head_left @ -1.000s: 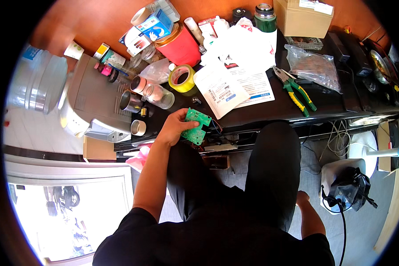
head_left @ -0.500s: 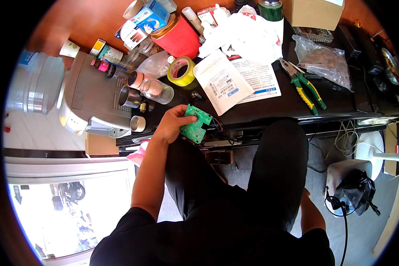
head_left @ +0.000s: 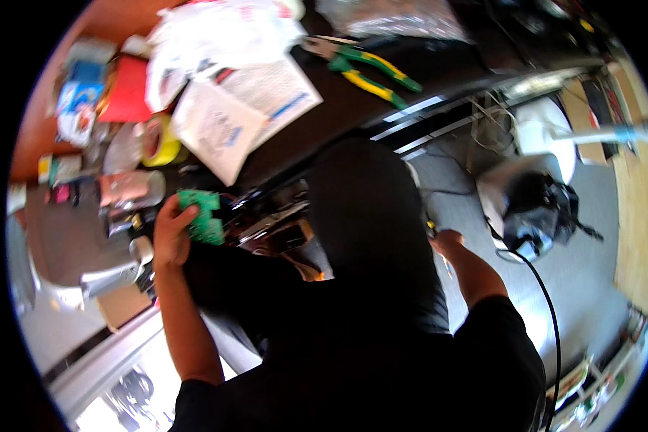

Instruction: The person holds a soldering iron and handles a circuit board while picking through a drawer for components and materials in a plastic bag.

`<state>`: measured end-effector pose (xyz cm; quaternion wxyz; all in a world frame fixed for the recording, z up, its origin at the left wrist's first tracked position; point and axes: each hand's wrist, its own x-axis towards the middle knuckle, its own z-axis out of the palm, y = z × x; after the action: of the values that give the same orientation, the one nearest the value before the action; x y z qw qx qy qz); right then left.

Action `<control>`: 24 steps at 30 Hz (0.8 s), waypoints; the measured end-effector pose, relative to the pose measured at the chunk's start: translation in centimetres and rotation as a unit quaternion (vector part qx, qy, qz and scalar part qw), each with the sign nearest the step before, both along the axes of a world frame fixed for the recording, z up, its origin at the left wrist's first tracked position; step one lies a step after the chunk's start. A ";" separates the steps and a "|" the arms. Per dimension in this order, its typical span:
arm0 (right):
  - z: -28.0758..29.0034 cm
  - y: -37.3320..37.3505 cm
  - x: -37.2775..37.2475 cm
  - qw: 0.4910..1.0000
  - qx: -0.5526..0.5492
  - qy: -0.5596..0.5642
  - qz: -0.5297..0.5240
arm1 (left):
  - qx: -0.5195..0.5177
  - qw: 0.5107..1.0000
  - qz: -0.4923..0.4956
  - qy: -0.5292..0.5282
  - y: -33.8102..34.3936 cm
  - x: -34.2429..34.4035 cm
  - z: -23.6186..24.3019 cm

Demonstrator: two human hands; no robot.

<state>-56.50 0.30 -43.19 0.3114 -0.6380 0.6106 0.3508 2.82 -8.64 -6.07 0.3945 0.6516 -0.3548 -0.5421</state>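
Note:
My left hand [head_left: 171, 234] pinches a green circuit board [head_left: 201, 216] by its edge, with the thumb lying on its face. The board has a notch cut in its right side and is held over my left thigh at the desk's front edge. Down beside my right knee, my right hand [head_left: 450, 243] is closed, partly hidden behind the leg. A small yellow and dark bit shows at its fingertips and a thin pale piece below it; I cannot make out what it is. Green and yellow pliers [head_left: 371, 72] lie on the black desk [head_left: 295, 147].
Papers [head_left: 219, 126], a white plastic bag [head_left: 216, 36], yellow tape [head_left: 158, 140] and jars crowd the desk. A grey machine [head_left: 75, 230] stands at left. On the floor at right are a bin with a black bag [head_left: 547, 209], a cable [head_left: 551, 309] and a white stand [head_left: 547, 137].
The view has swung to the right, so the desk things sit further left and tilted. My right hand has come into view beside the knee. The left still holds the circuit board.

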 end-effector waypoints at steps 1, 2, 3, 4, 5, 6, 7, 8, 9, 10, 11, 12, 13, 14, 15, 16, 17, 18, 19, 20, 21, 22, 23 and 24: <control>1.5 -0.7 0.6 1.000 0.015 0.005 -0.012 | -0.008 1.000 0.004 -0.001 0.2 0.0 -0.3; 2.8 -1.2 0.7 0.999 0.029 0.009 -0.028 | -0.006 1.000 -0.001 0.002 -0.4 -0.2 -0.4; 2.7 -1.0 0.4 0.997 0.046 0.013 -0.053 | -0.004 1.000 -0.002 0.012 -1.0 -0.3 -0.8; 2.3 -0.8 0.0 0.995 0.063 0.013 -0.071 | -0.002 1.000 0.003 0.017 -1.4 -0.3 -1.0; 1.7 -0.3 -0.1 0.997 0.039 0.009 -0.073 | -0.003 1.000 0.004 0.015 -1.6 0.0 -1.1; 1.0 0.3 -0.3 0.997 0.015 0.005 -0.074 | -0.003 1.000 0.007 0.014 -1.7 0.2 -1.3; 0.4 0.9 -0.4 0.997 -0.011 0.000 -0.078 | -0.005 1.000 0.006 0.010 -2.0 0.2 -1.3; 0.2 0.7 -0.3 0.997 -0.009 -0.007 -0.075 | -0.002 1.000 0.010 0.014 -1.8 0.6 -1.4; 0.0 0.4 -0.2 0.997 -0.007 -0.015 -0.072 | 0.000 1.000 0.014 0.018 -1.6 1.0 -1.6; 0.2 0.3 -0.1 0.997 -0.004 -0.023 -0.069 | 0.003 1.000 0.018 0.021 -1.3 1.3 -1.8; 0.6 -0.1 0.0 0.997 -0.017 -0.032 -0.072 | -0.008 1.000 0.020 0.018 -1.1 1.8 -2.1; 0.5 0.1 0.3 0.997 -0.018 -0.021 -0.068 | -0.002 1.000 0.022 0.018 -0.8 2.0 -2.1; 0.4 0.2 0.4 0.997 -0.022 -0.009 -0.067 | 0.000 1.000 0.021 0.019 -0.8 2.2 -2.1; 0.3 0.2 0.4 0.997 -0.027 0.004 -0.067 | 0.002 1.000 0.020 0.021 -0.9 2.2 -2.1; 0.2 0.0 0.3 0.997 -0.014 0.007 -0.070 | 0.011 0.999 0.011 0.034 -1.2 2.3 -2.0; 0.4 -0.2 0.3 0.997 -0.008 0.006 -0.074 | 0.009 0.999 0.015 0.031 -1.2 2.4 -2.1; 0.7 -0.4 0.4 0.997 -0.001 0.004 -0.078 | 0.006 0.999 0.021 0.026 -1.1 2.7 -2.2; 0.7 -0.6 0.5 0.997 0.005 0.002 -0.081 | 0.004 0.999 0.027 0.022 -1.0 2.8 -2.3; 0.5 -0.7 0.3 0.996 0.014 0.007 -0.088 | 0.004 0.999 0.036 0.020 -1.0 2.8 -2.3; 0.3 -0.6 0.2 0.996 0.002 0.008 -0.084 | 0.004 0.999 0.037 0.019 -1.0 2.9 -2.4; 0.1 -0.5 0.1 0.997 -0.009 0.010 -0.080 | 0.004 0.999 0.037 0.017 -1.1 3.0 -2.5; 0.3 -0.6 0.3 0.997 -0.022 0.010 -0.076 | 0.002 0.999 0.038 0.016 -1.2 3.1 -2.5; 1.0 -0.9 0.4 0.997 -0.001 0.014 -0.081 | 0.002 0.999 0.034 0.011 -1.1 3.0 -2.4; 0.9 -0.9 0.4 0.997 0.010 0.014 -0.077 | 0.008 0.999 0.033 0.016 -1.1 3.0 -2.4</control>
<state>-56.07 -0.56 -42.31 0.3353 -0.5807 0.6590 0.3406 5.81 -9.70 -8.44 0.4125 0.6572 -0.3223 -0.5423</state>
